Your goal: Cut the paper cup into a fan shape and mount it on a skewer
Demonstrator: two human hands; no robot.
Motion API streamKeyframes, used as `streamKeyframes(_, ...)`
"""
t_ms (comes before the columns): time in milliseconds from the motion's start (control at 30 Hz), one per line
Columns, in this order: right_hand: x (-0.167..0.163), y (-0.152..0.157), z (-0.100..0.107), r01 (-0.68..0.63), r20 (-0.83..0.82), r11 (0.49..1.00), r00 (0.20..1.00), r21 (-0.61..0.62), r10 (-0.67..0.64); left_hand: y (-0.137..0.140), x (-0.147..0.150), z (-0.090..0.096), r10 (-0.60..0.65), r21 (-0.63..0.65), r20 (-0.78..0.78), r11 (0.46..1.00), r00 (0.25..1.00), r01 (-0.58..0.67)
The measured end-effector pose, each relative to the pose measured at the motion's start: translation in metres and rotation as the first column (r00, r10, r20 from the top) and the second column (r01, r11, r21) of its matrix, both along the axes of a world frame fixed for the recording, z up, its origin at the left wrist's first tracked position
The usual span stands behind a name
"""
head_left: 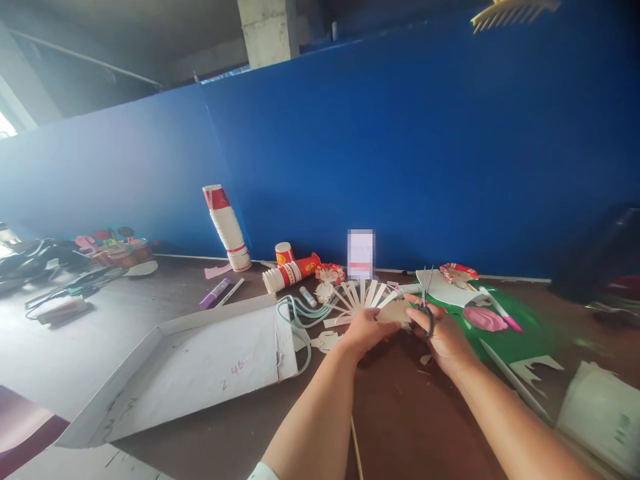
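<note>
My left hand (367, 331) is closed on a white paper piece cut into long strips (361, 293), which fan out away from me; it looks like a cut-open paper cup. A pale flat part of it (394, 311) lies between my hands. My right hand (445, 335) is closed around dark-handled scissors (429, 313), their blades pointing up and away from me. The right fingertips are close to the pale part; whether they touch it I cannot tell. A white paper cutout (327, 342) lies left of my left hand.
A shallow white cardboard box lid (200, 367) takes up the left. Behind stand a tall leaning cup stack (230, 230) and a lying cup stack (290, 273). Pale cord loops (303, 323) lie beside the lid. At right are a green round sheet (530, 323), paper scraps and a marker (500, 310).
</note>
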State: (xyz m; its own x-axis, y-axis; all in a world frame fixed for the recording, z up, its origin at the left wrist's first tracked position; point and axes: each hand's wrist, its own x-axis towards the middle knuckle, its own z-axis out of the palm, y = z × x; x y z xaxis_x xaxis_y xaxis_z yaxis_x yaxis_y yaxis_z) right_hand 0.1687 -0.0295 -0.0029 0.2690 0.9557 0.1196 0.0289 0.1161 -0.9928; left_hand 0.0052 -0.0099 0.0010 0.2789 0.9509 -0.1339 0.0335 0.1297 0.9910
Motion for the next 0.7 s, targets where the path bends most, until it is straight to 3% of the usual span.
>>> streamKeyframes(100, 0.000, 0.002, 0.000, -0.003, -0.053, 0.997, 0.999, -0.079, -0.001, 0.001, 0.001, 0.001, 0.035, 0.004, -0.007, 0.999, 0.999, -0.035)
streamKeyframes(267, 0.001, 0.005, -0.001, 0.044, -0.057, 0.997, 0.997, -0.063, -0.047, 0.001, 0.003, 0.007, 0.137, -0.051, 0.086, 0.990, 0.987, -0.133)
streamKeyframes(433, 0.001, 0.003, 0.003, 0.002, -0.089, 1.000, 0.996, 0.028, 0.000, -0.001, 0.002, 0.006, 0.059, -0.026, -0.020, 0.998, 0.998, -0.059)
streamKeyframes(533, 0.000, 0.000, 0.008, -0.050, -0.064, 0.999, 0.997, 0.021, 0.051, -0.002, 0.000, 0.004, 0.007, -0.007, -0.119, 1.000, 0.993, -0.008)
streamKeyframes(700, -0.001, -0.001, 0.010, -0.017, 0.026, 1.000, 1.000, -0.020, 0.017, 0.003, 0.001, -0.002, -0.001, 0.061, -0.072, 0.998, 0.997, 0.005)
